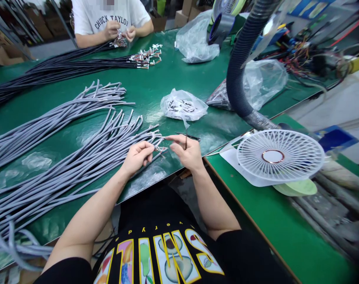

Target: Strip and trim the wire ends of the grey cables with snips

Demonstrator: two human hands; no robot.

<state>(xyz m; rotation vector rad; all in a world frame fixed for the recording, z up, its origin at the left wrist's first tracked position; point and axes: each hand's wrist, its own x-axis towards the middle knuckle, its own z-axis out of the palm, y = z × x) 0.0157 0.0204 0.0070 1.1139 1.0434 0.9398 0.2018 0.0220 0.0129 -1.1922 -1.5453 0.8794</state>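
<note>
My left hand (140, 155) is closed, its fingers curled round a grey cable (146, 165) near its stripped end. Thin wires (161, 148) fan out just right of these fingertips. My right hand (188, 150) faces it from the right, index finger stretched toward the wire ends and thumb apart from it; its other fingers are partly hidden. A small dark tool (194, 137) shows behind the right knuckles; whether the hand touches it is unclear. Beneath and left of my hands lies a large bundle of grey cables (87, 157), ends pointing right.
A second grey cable bundle (64, 108) lies farther back. Beyond are black cables (79, 66) with white connectors. A plastic bag of small parts (183, 105) sits ahead. At right stand a white fan (303, 148) and a black hose (237, 75). Across the table, a person (111, 23) handles wires.
</note>
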